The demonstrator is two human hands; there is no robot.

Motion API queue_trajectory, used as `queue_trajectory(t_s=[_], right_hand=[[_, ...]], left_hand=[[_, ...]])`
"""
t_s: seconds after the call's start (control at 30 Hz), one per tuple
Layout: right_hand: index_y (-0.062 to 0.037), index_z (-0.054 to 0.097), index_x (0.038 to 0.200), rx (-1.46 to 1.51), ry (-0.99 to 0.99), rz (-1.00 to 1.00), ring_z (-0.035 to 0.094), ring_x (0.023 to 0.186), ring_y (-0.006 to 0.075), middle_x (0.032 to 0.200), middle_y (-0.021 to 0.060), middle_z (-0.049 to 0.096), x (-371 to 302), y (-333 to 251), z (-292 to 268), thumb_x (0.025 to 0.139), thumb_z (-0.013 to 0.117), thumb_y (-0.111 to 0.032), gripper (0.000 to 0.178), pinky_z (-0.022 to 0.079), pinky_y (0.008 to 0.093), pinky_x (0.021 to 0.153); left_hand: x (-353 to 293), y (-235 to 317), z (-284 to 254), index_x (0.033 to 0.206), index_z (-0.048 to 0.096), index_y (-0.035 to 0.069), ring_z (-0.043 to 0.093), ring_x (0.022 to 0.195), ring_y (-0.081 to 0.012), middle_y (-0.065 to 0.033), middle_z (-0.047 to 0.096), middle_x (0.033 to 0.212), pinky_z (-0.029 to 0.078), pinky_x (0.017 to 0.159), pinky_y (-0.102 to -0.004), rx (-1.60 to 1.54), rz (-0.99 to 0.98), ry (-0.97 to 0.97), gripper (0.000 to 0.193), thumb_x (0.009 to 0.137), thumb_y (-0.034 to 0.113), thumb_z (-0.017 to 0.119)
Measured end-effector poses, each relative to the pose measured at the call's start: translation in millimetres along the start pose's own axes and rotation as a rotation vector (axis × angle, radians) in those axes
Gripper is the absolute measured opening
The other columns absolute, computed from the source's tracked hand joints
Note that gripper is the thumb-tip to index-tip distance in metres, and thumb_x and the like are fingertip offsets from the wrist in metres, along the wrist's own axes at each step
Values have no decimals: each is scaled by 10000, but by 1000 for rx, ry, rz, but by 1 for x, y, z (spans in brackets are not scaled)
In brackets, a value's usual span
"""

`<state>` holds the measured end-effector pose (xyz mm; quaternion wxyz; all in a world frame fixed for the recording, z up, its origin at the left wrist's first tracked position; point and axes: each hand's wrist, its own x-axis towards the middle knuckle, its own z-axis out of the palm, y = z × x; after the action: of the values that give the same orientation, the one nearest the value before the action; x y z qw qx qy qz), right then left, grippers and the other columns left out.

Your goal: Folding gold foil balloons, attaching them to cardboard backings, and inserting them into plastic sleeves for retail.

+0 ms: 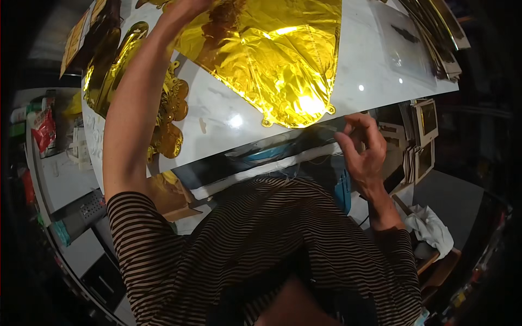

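Observation:
A flat, wrinkled gold foil balloon [288, 70] lies on the white table, its rounded end with small holed tabs at the near edge. My left arm reaches across the table's left part, and my left hand [197, 4] is at the top edge of the picture beside the foil. Its fingers are cut off or hidden there. Just off the table's near edge is my right hand [367, 152], close to the balloon's rounded end. Its fingers are bent, with a gap between thumb and forefinger, and no held thing shows.
More gold foil pieces [171, 108] lie under and left of my left forearm. Clear plastic sleeves [405, 43] and stacked flat packs [437, 32] occupy the table's right. Below it stand an open cardboard box [171, 198] and framed cards [427, 122]. A side shelf [60, 179] holds packets.

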<state>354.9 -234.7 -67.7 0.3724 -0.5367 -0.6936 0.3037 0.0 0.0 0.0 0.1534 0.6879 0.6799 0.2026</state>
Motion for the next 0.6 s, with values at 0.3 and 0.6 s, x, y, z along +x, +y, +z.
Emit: queue_trajectory(t_s=[0.3,0.6], right_hand=[[2,727,973,20,-161,-181,679,662,192,860,95,723,9,-3,4,832,796,30,159,510,301,577],[-54,498,1450,-335,-673,-99,613,1180,492,1437,240,564,-20,31,-14,803,598,110,675,564,522,929]], left_hand=[[15,-18,36,1062,777,13,731,835,-405,-256,739,888,560,744,-485,145,317,54,277,936,250,709],[32,-29,18,1069,785,31,749,797,-308,-214,757,868,566,730,-418,84,179,115,270,912,245,727]])
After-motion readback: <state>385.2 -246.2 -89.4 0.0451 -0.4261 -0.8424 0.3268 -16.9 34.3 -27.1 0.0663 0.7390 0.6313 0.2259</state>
